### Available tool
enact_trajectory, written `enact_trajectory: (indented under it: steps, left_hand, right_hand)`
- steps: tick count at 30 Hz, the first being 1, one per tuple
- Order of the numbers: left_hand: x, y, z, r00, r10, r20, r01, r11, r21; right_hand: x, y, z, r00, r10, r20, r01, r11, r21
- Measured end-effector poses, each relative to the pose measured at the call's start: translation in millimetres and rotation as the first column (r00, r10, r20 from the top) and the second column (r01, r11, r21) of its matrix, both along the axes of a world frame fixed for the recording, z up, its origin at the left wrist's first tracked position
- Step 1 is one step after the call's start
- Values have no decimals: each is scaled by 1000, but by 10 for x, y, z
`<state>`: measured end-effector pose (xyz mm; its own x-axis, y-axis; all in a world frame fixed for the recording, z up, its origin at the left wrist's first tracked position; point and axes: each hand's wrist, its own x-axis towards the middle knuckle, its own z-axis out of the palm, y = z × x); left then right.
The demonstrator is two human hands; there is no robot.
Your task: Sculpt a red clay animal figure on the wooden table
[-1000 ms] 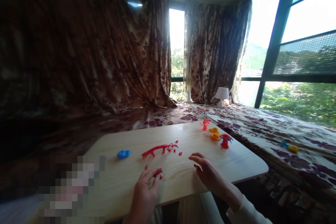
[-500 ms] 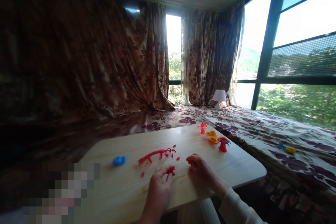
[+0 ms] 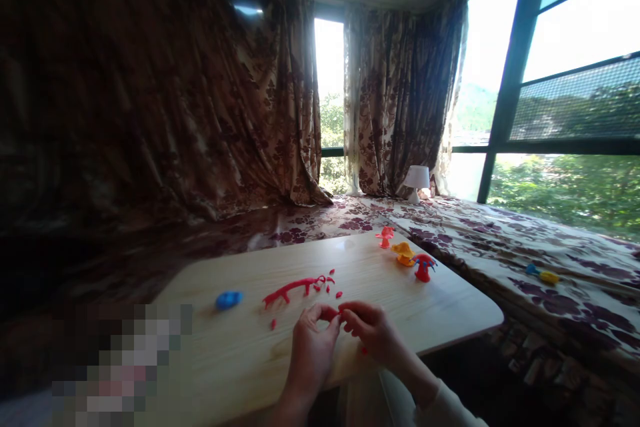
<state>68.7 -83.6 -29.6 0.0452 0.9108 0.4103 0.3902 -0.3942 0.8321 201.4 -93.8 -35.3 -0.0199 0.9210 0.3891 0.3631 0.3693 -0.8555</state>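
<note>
My left hand [image 3: 315, 345] is closed in a pinch over the table, its fingertips on a small piece of red modelling clay [image 3: 341, 311]. My right hand [image 3: 374, 332] meets it there, fingers curled and pinching at the same piece; most of it is hidden by the fingertips. Beyond the hands lies a long red clay shape [image 3: 291, 289] with short leg-like stubs and a curled right end. Several small red clay bits are scattered around that end. Another red bit [image 3: 273, 324] rests left of my left hand, and one more [image 3: 365, 350] beneath my right hand.
The pale wooden table [image 3: 200, 340] carries a blue lump [image 3: 229, 300] on its left. At the far right edge stand a pink figure [image 3: 385, 237], a yellow one [image 3: 403, 254] and a red-and-blue one [image 3: 425, 268]. A white lamp [image 3: 417, 178] stands behind on the floral cover.
My right hand has moved left and its fingertips now meet my left hand's at the red clay piece. A red bit under the right hand shows more clearly. The view has tilted slightly.
</note>
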Motion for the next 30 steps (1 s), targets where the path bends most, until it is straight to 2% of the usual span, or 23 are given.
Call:
enact_trajectory:
  steps: [4,8,12,15,20,23,26,30]
  left_hand:
    - [88,-51,24,997,-25,-79,27,999,27]
    - [145,-197,3,964,-49,-261,76,993,93]
    - [223,-311,-15,894,-44,-445,120,982,144]
    - [231,-272,4,849,4,-528,111,976,186]
    - [42,-24,73,805,154,-574,9,962,272]
    - [-80,98,101,777,206,-594,-11,949,315]
    - [-176,112,115,769,228,-597,-3,935,353]
    - [-408,13,89,782,288,-553,-25,901,433]
  right_hand:
    - [96,114,-12,996,-27,-83,24,999,-35]
    - [300,196,-62,990,-108,-95,106,994,-25]
    - [426,168,-110,994,-113,6,113,994,-9]
    - [421,87,-90,988,-101,114,99,995,21]
    - [293,-43,4,959,-74,275,52,995,88]
    - [196,-54,19,942,-42,333,6,994,106]
    - [157,-54,-7,920,-46,390,0,993,119]
    - [228,-149,-30,881,-99,463,40,990,135]
